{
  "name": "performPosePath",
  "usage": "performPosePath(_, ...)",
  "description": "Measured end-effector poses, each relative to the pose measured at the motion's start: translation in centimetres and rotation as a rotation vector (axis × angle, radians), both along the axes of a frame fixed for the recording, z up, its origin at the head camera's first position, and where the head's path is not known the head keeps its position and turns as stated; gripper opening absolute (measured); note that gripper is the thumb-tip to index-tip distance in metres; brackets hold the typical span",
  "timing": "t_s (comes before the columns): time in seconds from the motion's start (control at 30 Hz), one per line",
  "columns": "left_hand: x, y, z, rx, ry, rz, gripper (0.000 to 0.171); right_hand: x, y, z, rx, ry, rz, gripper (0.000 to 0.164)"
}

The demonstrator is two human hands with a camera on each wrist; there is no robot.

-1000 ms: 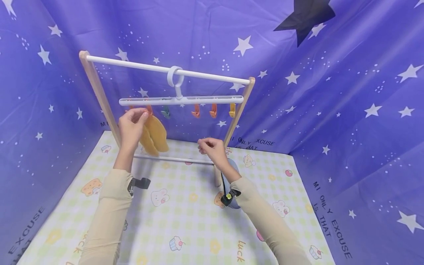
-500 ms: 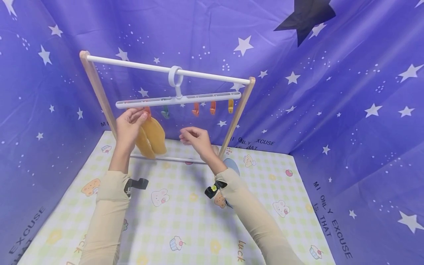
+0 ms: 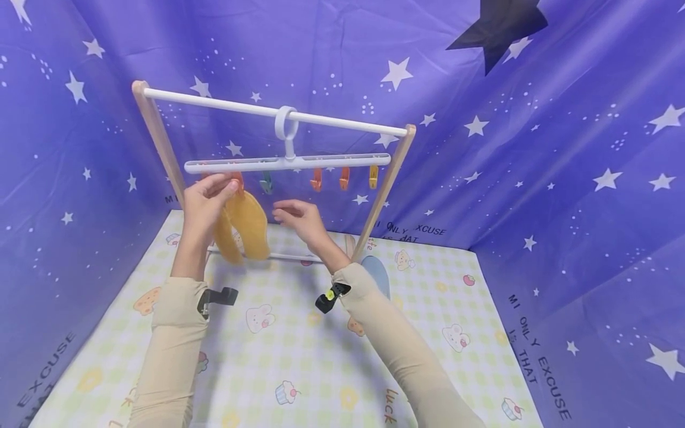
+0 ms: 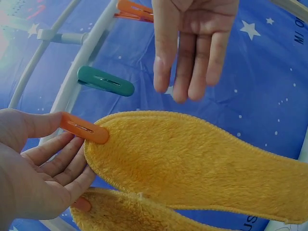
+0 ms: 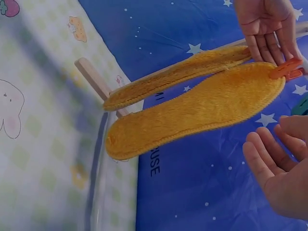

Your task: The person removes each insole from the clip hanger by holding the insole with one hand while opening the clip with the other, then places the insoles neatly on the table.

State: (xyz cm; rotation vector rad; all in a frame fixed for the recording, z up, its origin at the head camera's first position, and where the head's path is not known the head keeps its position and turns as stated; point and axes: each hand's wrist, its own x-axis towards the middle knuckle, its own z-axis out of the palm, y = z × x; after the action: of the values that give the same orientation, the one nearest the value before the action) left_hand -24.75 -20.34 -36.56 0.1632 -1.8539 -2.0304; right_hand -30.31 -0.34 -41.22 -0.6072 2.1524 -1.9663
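Two fuzzy yellow insoles hang by orange clothespins from the left part of a white clip hanger. My left hand is at the top of the nearer insole, thumb and index finger pinching the end of its orange clothespin. Just behind that hand, a second orange clothespin sits on the other insole. My right hand holds nothing; its fingers are extended and loosely bent, to the right of the insoles and below the green clothespin.
The hanger's ring hooks over the white rod of a wooden-sided rack. More clothespins, orange and yellow, dangle at the right. A blue-grey flat piece lies on the checked tablecloth behind my right forearm.
My right hand has moved left and up toward the insoles. My left hand has shifted slightly left at the clothespin, and the insoles have swung. The hanger tilted, then levelled.
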Motion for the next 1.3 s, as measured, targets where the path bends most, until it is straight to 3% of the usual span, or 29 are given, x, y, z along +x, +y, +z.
performPosePath(0.17, 0.2, 0.1, 0.3, 0.007, 0.026, -0.003, 0.03, -0.2, -0.6, -0.2, 0.069, 0.054, 0.011, 0.028)
performPosePath(0.33, 0.3, 0.2, 0.4, 0.036, 0.063, -0.019, 0.023, -0.1, -1.1, -0.1, 0.101, 0.059, 0.009, 0.027)
performPosePath(0.47, 0.3, 0.3, 0.4, 0.002, 0.095, -0.02, 0.023, 0.1, -1.4, 0.2, 0.099, 0.049, 0.003, 0.027)
performPosePath(0.77, 0.3, 0.2, 0.9, 0.038, 0.057, -0.035, 0.023, 0.1, -2.0, 0.5, 0.1, 0.013, -0.003, 0.025)
performPosePath(1.0, 0.3, 0.3, 1.1, 0.001, 0.061, -0.007, 0.029, -0.2, -2.4, 0.5, 0.07, -0.005, -0.003, 0.024)
performPosePath(1.3, -0.3, 0.9, 0.8, 0.021, 0.095, 0.026, 0.029, 0.0, -2.8, 0.5, 0.047, -0.024, -0.027, 0.023)
